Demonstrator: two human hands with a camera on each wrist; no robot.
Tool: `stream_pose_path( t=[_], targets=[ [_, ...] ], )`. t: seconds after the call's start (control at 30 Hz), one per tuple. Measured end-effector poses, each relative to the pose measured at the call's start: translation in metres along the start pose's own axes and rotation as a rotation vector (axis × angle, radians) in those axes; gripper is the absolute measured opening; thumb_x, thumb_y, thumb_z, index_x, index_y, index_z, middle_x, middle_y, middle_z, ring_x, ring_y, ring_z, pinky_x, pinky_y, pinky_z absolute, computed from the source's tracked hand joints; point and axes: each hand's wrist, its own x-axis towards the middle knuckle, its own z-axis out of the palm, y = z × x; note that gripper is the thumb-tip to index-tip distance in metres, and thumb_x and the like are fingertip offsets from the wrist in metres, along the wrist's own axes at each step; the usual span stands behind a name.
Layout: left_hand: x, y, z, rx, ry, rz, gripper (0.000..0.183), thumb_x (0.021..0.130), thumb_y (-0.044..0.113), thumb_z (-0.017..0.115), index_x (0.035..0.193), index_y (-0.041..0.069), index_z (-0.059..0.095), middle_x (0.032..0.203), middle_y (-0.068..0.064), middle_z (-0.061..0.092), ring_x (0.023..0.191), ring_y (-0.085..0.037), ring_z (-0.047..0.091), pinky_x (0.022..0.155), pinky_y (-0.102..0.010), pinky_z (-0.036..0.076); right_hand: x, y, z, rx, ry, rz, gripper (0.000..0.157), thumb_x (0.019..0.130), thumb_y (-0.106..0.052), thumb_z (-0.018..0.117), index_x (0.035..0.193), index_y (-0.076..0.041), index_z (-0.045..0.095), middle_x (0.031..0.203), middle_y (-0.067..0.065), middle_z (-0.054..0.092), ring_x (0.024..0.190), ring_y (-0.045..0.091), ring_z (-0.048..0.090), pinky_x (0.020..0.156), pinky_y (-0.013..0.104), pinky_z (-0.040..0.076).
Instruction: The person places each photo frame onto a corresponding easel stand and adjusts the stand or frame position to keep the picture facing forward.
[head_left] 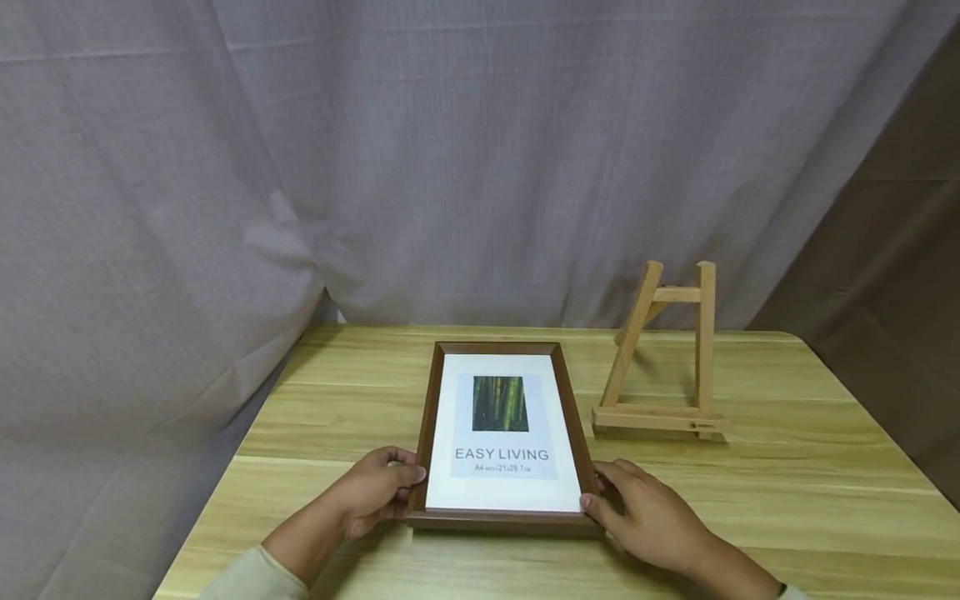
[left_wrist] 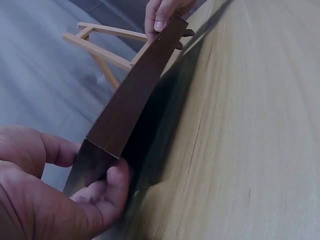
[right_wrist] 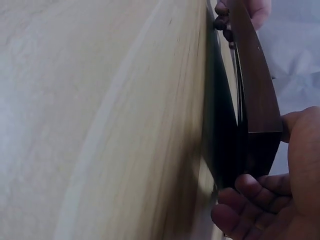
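Note:
A brown picture frame [head_left: 495,523] with a white insert reading "EASY LIVING" and a small bamboo picture lies face up between both hands. My left hand [head_left: 378,492] grips its left edge near the front corner, thumb on top and fingers beneath, as the left wrist view also shows on the frame [left_wrist: 130,90]. The right hand [head_left: 648,517] holds the opposite edge the same way, its fingers [right_wrist: 255,192] curled under the corner. In both wrist views the frame's near edge is raised a little off the table, with dark shadow below. Its far end's contact with the table cannot be told.
A small wooden easel [head_left: 705,350] stands on the table to the right, behind the right hand. The wood-grain table [head_left: 337,383] runs back to a grey curtain [head_left: 480,167]. Darker brown cloth [head_left: 885,333] hangs at the right.

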Motion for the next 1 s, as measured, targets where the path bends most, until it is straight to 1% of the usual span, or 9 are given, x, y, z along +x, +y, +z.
stream_pose_path(
  t=[0.13,0.3,0.47,0.6,0.7,0.8,0.87,0.97,1.0],
  targets=[
    [0.002,-0.001,-0.001,-0.011,-0.010,0.000,0.035,0.096,0.006,0.064,0.122,-0.004,0.043,0.093,-0.008,0.050,0.072,-0.016,0.046,0.068,-0.032,0.050,0.001,-0.001,0.000,0.061,-0.012,0.016,0.065,0.100,-0.054,0.061,0.136,0.000,0.060,0.105,-0.008,0.066,0.097,0.010,0.063,0.083,0.039,0.055],
    [0.004,-0.003,-0.002,-0.044,-0.018,-0.003,0.038,0.096,0.006,0.064,0.125,-0.004,0.042,0.096,-0.009,0.049,0.073,-0.016,0.046,0.063,-0.028,0.048,0.004,-0.003,-0.001,0.182,-0.031,0.047,0.063,0.101,-0.046,0.064,0.138,0.004,0.055,0.105,-0.004,0.066,0.092,0.007,0.061,0.079,0.032,0.055],
    [0.006,-0.006,-0.001,-0.073,-0.011,0.010,0.053,0.096,0.006,0.064,0.139,-0.003,0.035,0.106,-0.014,0.049,0.076,-0.017,0.046,0.065,-0.029,0.048,0.008,-0.002,-0.002,0.413,-0.085,0.132,0.062,0.104,-0.032,0.063,0.147,0.006,0.041,0.112,0.008,0.066,0.084,0.016,0.062,0.073,0.031,0.054],
    [0.006,-0.006,-0.002,-0.092,-0.027,0.023,0.061,0.097,0.005,0.063,0.148,0.002,0.030,0.107,-0.014,0.049,0.076,-0.017,0.045,0.067,-0.030,0.047,0.011,-0.002,-0.003,0.586,-0.161,0.193,0.065,0.105,-0.023,0.059,0.155,0.004,0.027,0.103,0.010,0.063,0.077,0.021,0.057,0.068,0.034,0.051],
    [0.006,-0.005,-0.002,-0.093,-0.047,0.030,0.063,0.098,0.005,0.062,0.152,0.009,0.028,0.101,-0.011,0.049,0.074,-0.016,0.044,0.066,-0.030,0.045,0.013,-0.001,-0.004,0.709,-0.213,0.213,0.069,0.106,-0.019,0.058,0.159,-0.002,0.018,0.098,0.012,0.054,0.082,0.024,0.053,0.071,0.035,0.050],
    [0.006,-0.004,-0.004,-0.090,-0.072,0.032,0.066,0.099,0.005,0.060,0.155,0.016,0.025,0.094,-0.007,0.048,0.070,-0.014,0.042,0.065,-0.029,0.043,0.015,0.002,-0.005,0.829,-0.252,0.215,0.071,0.105,-0.016,0.058,0.162,-0.009,0.014,0.104,0.014,0.049,0.091,0.026,0.051,0.077,0.037,0.051],
    [0.006,-0.004,-0.006,-0.089,-0.089,0.032,0.068,0.100,0.005,0.060,0.156,0.019,0.023,0.090,-0.005,0.046,0.068,-0.014,0.040,0.064,-0.028,0.042,0.016,0.004,-0.005,0.891,-0.269,0.208,0.071,0.105,-0.014,0.058,0.162,-0.011,0.014,0.112,0.018,0.047,0.097,0.027,0.051,0.081,0.039,0.052],
    [0.007,-0.005,-0.009,-0.091,-0.113,0.028,0.069,0.100,0.006,0.060,0.156,0.022,0.023,0.085,-0.004,0.046,0.067,-0.014,0.040,0.064,-0.028,0.042,0.016,0.006,-0.005,0.930,-0.276,0.203,0.070,0.104,-0.013,0.059,0.161,-0.010,0.018,0.129,0.025,0.044,0.104,0.030,0.051,0.084,0.041,0.052],
    [0.008,-0.005,-0.010,-0.087,-0.123,0.027,0.069,0.100,0.006,0.060,0.156,0.023,0.023,0.085,-0.004,0.047,0.067,-0.014,0.041,0.064,-0.028,0.043,0.016,0.007,-0.005,0.934,-0.272,0.201,0.070,0.104,-0.013,0.059,0.161,-0.010,0.020,0.138,0.029,0.039,0.110,0.031,0.051,0.085,0.042,0.052]
  ],
)
